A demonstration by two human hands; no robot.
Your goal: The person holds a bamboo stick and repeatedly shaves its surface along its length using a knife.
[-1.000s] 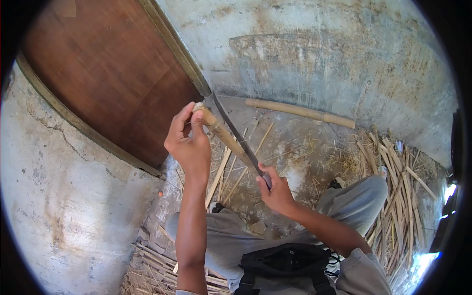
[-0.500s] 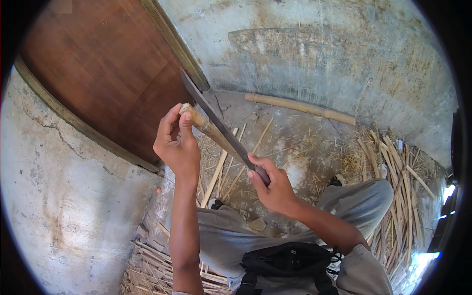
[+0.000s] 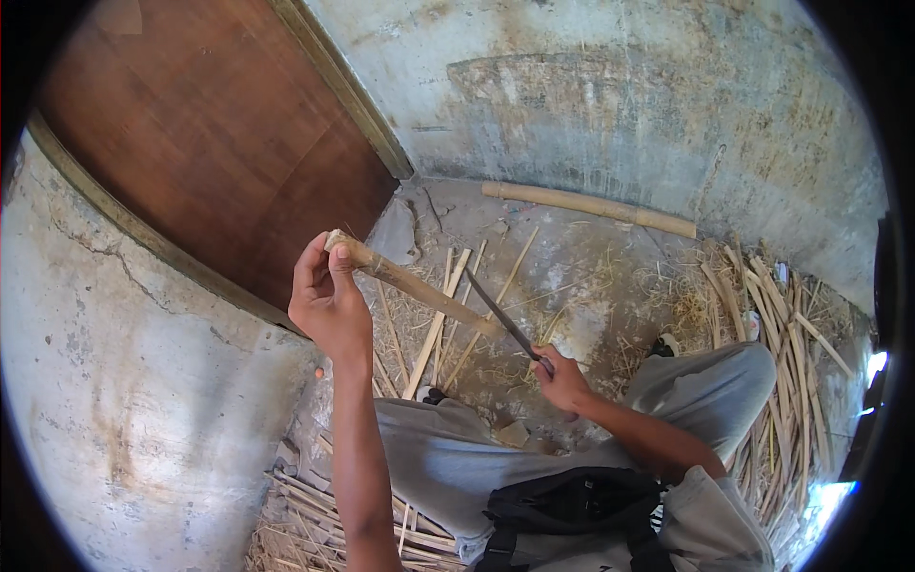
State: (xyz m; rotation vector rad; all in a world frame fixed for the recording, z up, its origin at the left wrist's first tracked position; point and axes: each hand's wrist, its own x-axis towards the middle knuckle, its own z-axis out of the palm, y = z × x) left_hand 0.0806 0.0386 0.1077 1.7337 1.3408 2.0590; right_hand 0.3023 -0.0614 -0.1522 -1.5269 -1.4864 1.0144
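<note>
My left hand [image 3: 329, 300] pinches the upper end of a bamboo piece [image 3: 419, 289] between thumb and fingers. The bamboo slants down to the right, with a joint ring near the held end and a pale, rough tip. My right hand [image 3: 564, 383] is wrapped around the handle of a long dark knife [image 3: 499, 312]. Its blade points up and to the left, close to the bamboo's lower end. I cannot tell whether blade and bamboo touch there.
A thicker bamboo pole [image 3: 591, 205] lies along the far wall. Split strips [image 3: 777, 381] are heaped at the right, more strips [image 3: 367, 520] at the lower left. Loose strips [image 3: 434, 334] and shavings cover the floor ahead. A brown door [image 3: 219, 143] stands at the left.
The knife has moved down and right, from across the bamboo's middle to near its lower end. The left hand and the bamboo's held end have dropped slightly, leftward.
</note>
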